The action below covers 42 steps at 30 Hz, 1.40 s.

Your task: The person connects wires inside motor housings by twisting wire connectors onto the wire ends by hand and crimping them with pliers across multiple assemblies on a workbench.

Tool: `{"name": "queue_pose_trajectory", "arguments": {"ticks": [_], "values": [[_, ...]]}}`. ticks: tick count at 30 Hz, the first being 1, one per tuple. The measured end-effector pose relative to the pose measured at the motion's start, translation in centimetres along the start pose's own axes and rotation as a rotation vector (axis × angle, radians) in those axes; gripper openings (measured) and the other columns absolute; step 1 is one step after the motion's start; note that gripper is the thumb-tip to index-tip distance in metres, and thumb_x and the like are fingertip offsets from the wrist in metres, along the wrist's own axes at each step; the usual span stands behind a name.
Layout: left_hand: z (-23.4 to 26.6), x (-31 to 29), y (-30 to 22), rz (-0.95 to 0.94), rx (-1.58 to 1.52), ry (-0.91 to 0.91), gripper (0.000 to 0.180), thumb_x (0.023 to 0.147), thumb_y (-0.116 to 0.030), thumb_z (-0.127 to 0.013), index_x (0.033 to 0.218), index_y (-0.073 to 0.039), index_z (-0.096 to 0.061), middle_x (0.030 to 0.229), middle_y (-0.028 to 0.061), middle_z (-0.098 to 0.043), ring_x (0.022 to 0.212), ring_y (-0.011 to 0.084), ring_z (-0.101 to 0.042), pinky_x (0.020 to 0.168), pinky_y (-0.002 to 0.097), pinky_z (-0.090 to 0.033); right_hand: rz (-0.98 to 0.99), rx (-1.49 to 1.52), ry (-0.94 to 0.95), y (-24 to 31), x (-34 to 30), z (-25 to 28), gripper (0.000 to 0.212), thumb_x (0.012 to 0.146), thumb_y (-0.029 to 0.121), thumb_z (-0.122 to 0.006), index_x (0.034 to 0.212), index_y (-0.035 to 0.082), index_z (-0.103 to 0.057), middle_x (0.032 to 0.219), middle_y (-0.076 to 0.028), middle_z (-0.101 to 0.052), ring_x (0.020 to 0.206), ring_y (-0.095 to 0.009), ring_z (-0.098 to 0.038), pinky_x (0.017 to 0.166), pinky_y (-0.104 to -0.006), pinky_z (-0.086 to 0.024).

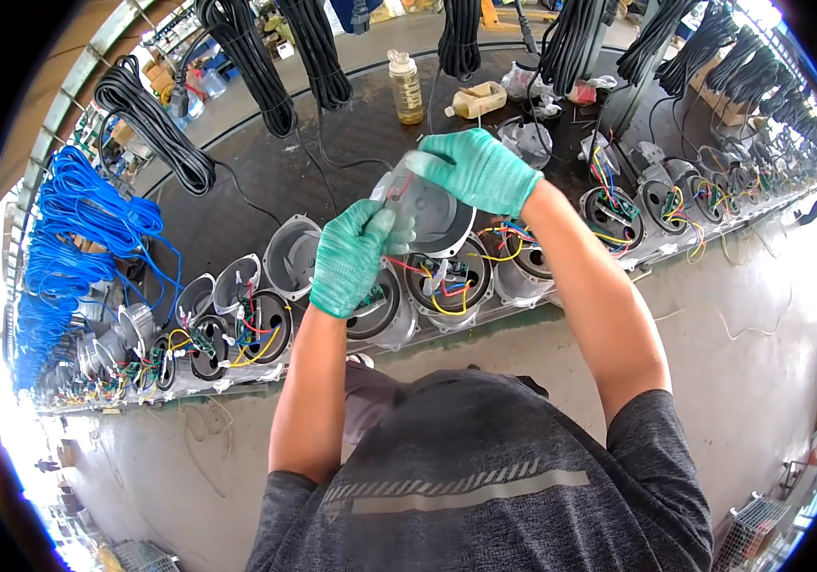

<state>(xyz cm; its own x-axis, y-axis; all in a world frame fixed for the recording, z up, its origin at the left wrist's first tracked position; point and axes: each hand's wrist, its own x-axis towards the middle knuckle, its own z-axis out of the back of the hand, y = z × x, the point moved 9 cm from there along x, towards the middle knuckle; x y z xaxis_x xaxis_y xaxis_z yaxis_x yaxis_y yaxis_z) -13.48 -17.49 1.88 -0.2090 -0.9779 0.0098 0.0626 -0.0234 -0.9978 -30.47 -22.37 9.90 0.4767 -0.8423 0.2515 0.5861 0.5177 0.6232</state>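
Note:
In front of me, my left hand and my right hand both wear green knit gloves. Their fingers are pinched on a small clear plastic bag, which shows something thin and reddish; its contents are too small to name. Just behind the bag sits a round grey metal housing, tilted with its hollow side showing. Below my hands stands an open housing with a green board and red, yellow and blue wires. Another wired housing is partly covered by my left hand.
A row of similar housings runs along the bench to both sides. Coiled black cables hang over the far edge, and blue cable bundles hang at the left. A bottle and a yellowish jug stand behind.

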Motion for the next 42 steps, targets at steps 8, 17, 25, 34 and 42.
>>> {"name": "queue_pose_trajectory", "arguments": {"ticks": [8,17,25,34,42], "values": [[0.1,-1.3,0.6,0.077,-0.028,-0.035,0.022,0.11,-0.017,-0.062,0.119,0.001,-0.07,0.105,0.0106,-0.079,0.086,0.0155,-0.076,0.072,0.0266,-0.061,-0.267,-0.523,0.101,-3.3,-1.2,-2.0,0.043,0.096,0.032,-0.071,0.122,0.0,-0.058,0.1,-0.023,-0.076,0.097,-0.043,-0.074,0.084,-0.052,-0.058],[-0.7,-3.1,1.2,0.059,0.018,-0.136,0.024,0.108,-0.024,-0.065,0.115,-0.003,-0.076,0.082,0.0038,-0.076,0.066,0.0088,-0.07,0.058,0.0228,-0.054,-0.139,-0.407,0.018,-2.6,-0.6,-2.7,0.021,0.098,0.022,-0.062,0.11,0.005,-0.068,0.099,-0.022,-0.075,0.094,-0.043,-0.072,0.082,-0.0525,-0.058],[-1.5,-3.0,0.7,-0.018,0.22,-0.171,0.023,0.103,-0.014,-0.07,0.12,0.0,-0.076,0.087,0.0091,-0.077,0.065,0.008,-0.061,0.06,0.0278,-0.049,-0.116,-0.333,0.188,1.3,-6.9,-7.7,0.033,0.098,0.038,-0.068,0.093,0.006,-0.074,0.093,-0.02,-0.076,0.092,-0.039,-0.074,0.079,-0.0484,-0.059],[-3.2,-3.5,-0.8,-0.217,0.355,-0.102,0.022,0.102,-0.013,-0.07,0.116,0.002,-0.076,0.099,0.0205,-0.079,0.087,0.0215,-0.078,0.076,0.0333,-0.058,-0.298,0.214,-0.131,-1.3,-12.1,-3.2,0.022,0.1,0.02,-0.067,0.102,-0.002,-0.067,0.084,-0.019,-0.071,0.073,-0.034,-0.072,0.07,-0.0424,-0.057],[-4.6,-3.8,-0.5,-0.076,0.413,0.003,0.024,0.103,-0.013,-0.068,0.118,0.004,-0.074,0.097,0.0196,-0.079,0.083,0.0175,-0.078,0.073,0.0309,-0.059,-0.351,0.552,0.133,-3.2,-15.7,-5.4,0.023,0.104,0.018,-0.066,0.116,-0.002,-0.065,0.096,-0.016,-0.075,0.088,-0.026,-0.077,0.079,-0.0388,-0.06]]}}
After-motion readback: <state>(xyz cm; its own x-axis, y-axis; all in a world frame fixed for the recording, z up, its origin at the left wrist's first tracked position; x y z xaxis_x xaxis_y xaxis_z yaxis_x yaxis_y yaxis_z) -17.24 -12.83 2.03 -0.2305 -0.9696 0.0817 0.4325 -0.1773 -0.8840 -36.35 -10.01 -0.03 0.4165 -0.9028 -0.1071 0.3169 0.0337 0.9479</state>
